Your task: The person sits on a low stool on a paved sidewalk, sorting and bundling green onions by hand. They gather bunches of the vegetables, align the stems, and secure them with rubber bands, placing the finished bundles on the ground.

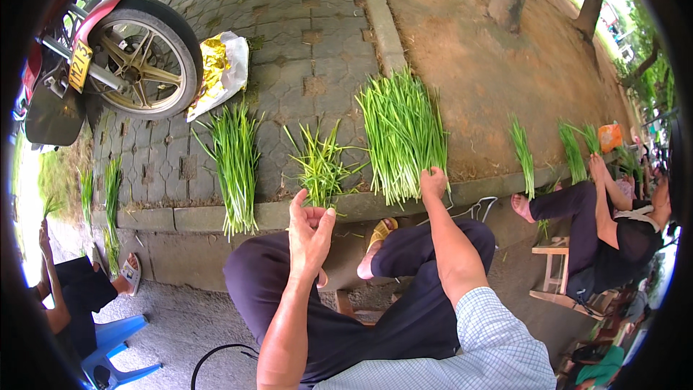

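My right hand (434, 181) touches the lower right edge of a large pile of long green stalks with pale ends (403, 135), which look like garlic chives; whether its fingers pinch a stalk is hard to tell. My left hand (309, 225) is raised over my lap, thumb and fingers apart, with nothing seen in it. Just beyond it, a small loose heap of yellowish-green leaves (319, 165) lies on the paving. Farther left, a neat bunch of green stalks (235, 170) lies with its pale ends over the curb.
A stone curb (200, 216) runs before my knees. A motorcycle wheel (138, 59) and a white and gold plastic bag (222, 70) are at the upper left. Seated people with more green bunches (522, 151) are on both sides. A blue stool (116, 341) stands at the lower left.
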Available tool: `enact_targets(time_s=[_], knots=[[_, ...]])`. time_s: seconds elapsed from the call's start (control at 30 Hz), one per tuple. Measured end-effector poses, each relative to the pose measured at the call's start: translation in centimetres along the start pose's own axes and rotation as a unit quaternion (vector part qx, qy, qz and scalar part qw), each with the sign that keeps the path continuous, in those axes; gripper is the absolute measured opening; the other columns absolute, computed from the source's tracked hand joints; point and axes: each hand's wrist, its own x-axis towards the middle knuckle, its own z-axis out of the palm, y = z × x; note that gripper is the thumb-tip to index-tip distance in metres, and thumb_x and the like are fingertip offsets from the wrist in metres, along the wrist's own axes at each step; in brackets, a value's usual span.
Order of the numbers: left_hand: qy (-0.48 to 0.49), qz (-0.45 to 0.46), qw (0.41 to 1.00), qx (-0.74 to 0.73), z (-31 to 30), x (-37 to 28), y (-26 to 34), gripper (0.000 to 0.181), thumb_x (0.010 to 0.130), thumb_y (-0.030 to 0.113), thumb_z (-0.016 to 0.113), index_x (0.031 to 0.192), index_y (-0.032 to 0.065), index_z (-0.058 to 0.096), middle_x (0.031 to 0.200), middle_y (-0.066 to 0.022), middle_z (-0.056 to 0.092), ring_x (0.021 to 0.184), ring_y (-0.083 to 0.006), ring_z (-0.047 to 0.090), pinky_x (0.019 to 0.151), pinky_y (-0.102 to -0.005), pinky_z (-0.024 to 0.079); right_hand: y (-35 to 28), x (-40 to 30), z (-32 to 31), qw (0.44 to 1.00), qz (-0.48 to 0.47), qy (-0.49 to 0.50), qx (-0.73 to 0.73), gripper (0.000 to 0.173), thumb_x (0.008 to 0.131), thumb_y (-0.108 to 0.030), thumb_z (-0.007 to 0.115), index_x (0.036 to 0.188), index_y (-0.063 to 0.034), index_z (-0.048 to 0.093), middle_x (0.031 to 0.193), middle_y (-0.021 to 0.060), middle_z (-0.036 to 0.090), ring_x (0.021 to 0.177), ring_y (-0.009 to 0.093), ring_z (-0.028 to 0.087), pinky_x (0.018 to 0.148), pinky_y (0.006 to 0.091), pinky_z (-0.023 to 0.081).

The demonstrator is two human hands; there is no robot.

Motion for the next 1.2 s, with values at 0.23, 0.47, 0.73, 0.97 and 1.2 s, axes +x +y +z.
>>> enact_targets(time_s=[0.23,0.47,0.73,0.97,1.2], knots=[[-0.018,-0.005,1.0,0.015,0.4,0.1,-0.6,0.066,0.087,0.014,0.063,0.139,-0.0005,0.025,0.092,-0.0067,0.055,0.076,-0.0091,0.052,0.067,-0.0237,0.045,-0.9,0.3,1.4,0.998,-0.046,0.002,-0.045,0.059,0.077,-0.043,0.064,0.119,-0.0012,0.058,0.123,0.021,0.051,0.115,0.037,0.047,0.098,0.0441,0.039],[-0.019,-0.006,1.0,0.021,0.7,0.2,0.2,0.065,0.086,0.014,0.065,0.138,-0.0014,0.028,0.092,-0.0094,0.058,0.078,-0.0133,0.057,0.071,-0.0282,0.05,-2.8,0.8,2.1,0.98,-0.127,-0.076,-0.134,0.078,0.073,-0.048,0.069,0.129,0.0004,0.047,0.129,0.0218,0.046,0.12,0.04,0.041,0.1,0.0477,0.036],[-0.029,-0.012,0.999,0.02,0.6,0.4,1.0,0.065,0.087,0.011,0.062,0.139,-0.0021,0.026,0.094,-0.0072,0.055,0.077,-0.0083,0.052,0.071,-0.023,0.046,-2.6,0.5,3.5,0.999,-0.032,0.021,-0.022,0.052,0.079,-0.031,0.064,0.122,-0.0043,0.052,0.125,0.0193,0.047,0.117,0.037,0.043,0.095,0.0462,0.04],[-0.031,-0.014,0.999,0.014,0.4,0.4,1.0,0.065,0.087,0.011,0.062,0.139,-0.0026,0.025,0.095,-0.008,0.055,0.078,-0.0084,0.052,0.072,-0.0229,0.046,-1.0,1.3,3.2,0.988,0.103,-0.001,0.115,0.039,0.074,-0.014,0.06,0.11,0.0012,0.061,0.107,0.0179,0.063,0.1,0.03,0.061,0.087,0.0378,0.047],[-0.015,0.001,1.0,0.02,0.3,0.5,0.4,0.067,0.085,0.015,0.066,0.137,-0.0018,0.029,0.093,-0.0106,0.059,0.078,-0.0146,0.059,0.071,-0.0294,0.051,-0.3,2.8,3.6,0.986,-0.058,-0.051,0.148,0.041,0.081,-0.014,0.059,0.12,-0.0029,0.056,0.116,0.0172,0.059,0.099,0.031,0.059,0.087,0.0429,0.046]])
